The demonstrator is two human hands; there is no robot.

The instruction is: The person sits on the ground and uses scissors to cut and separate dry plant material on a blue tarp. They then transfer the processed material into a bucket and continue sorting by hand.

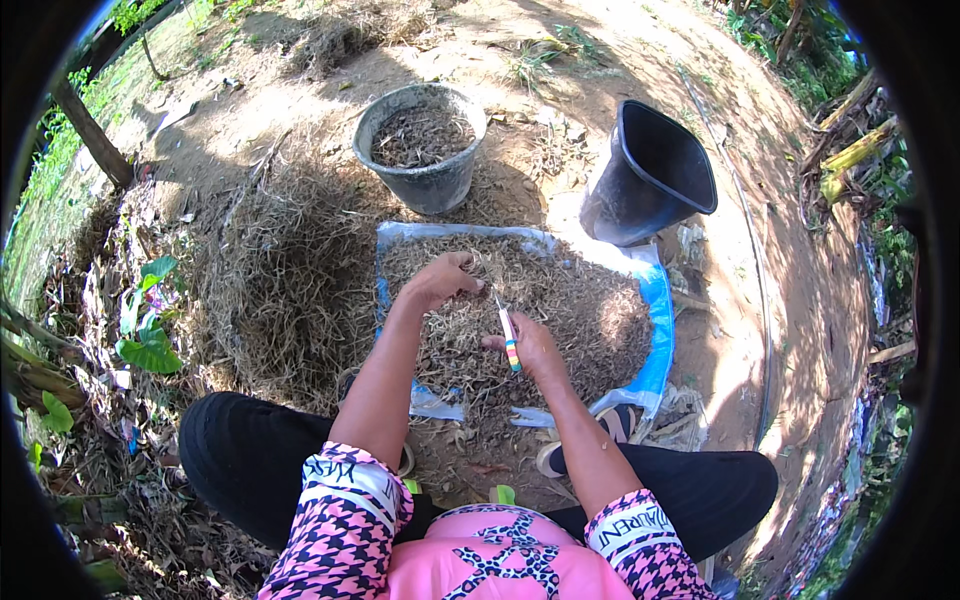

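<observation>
My right hand (pixel 536 346) is closed around the handle of a small knife (pixel 508 336). The handle is white with coloured bands, and the thin metal blade points up towards my left hand. Just beyond the blade's tip, my left hand (pixel 439 281) has its fingers curled over the heap. A small dark bit shows by its thumb, but whether the fingers grip it is unclear. Both hands are above a spread of chopped dry grass or straw mixed with soil (pixel 592 307). Under that mix lies a blue and white plastic sheet (pixel 658 330), visible along its edges.
A grey bucket (pixel 420 176) partly filled with dry matter stands beyond the sheet. Right of it, a black plastic bin (pixel 637 180) leans to one side. A pile of dry grass (pixel 292 277) lies at left. A thin hose or cable (pixel 750 225) runs along the ground at right.
</observation>
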